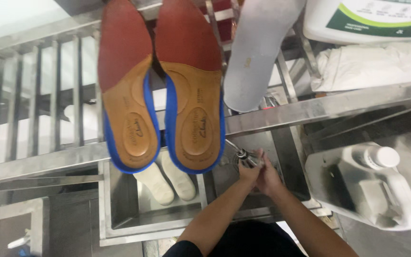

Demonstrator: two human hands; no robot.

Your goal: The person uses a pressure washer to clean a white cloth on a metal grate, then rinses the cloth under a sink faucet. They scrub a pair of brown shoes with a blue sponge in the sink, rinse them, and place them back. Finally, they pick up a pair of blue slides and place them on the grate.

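We hold both hands together over the right-hand compartment of a steel sink (120, 209). The left hand (249, 172) and the right hand (268, 177) meet at a small metal spray nozzle (244, 156), which sits at the end of a thin hose coming down from the rail. The fingers of both hands wrap around the nozzle; the left hand is curled against it, and the right hand is cupped just beside and partly under it. We cannot tell which hand carries the main grip.

In the left-hand compartment, a pair of white shoes (167, 178) stands with the toes pointing toward us. Above the sink, two tan and red insoles with blue edges (160, 90) lie side by side on a steel rack (48, 95). A grey insole (258, 52) lies just to their right. A white plastic jug (372, 185) with a screw cap stands to the right of the sink, and a white cloth (372, 64) lies beyond the rail.
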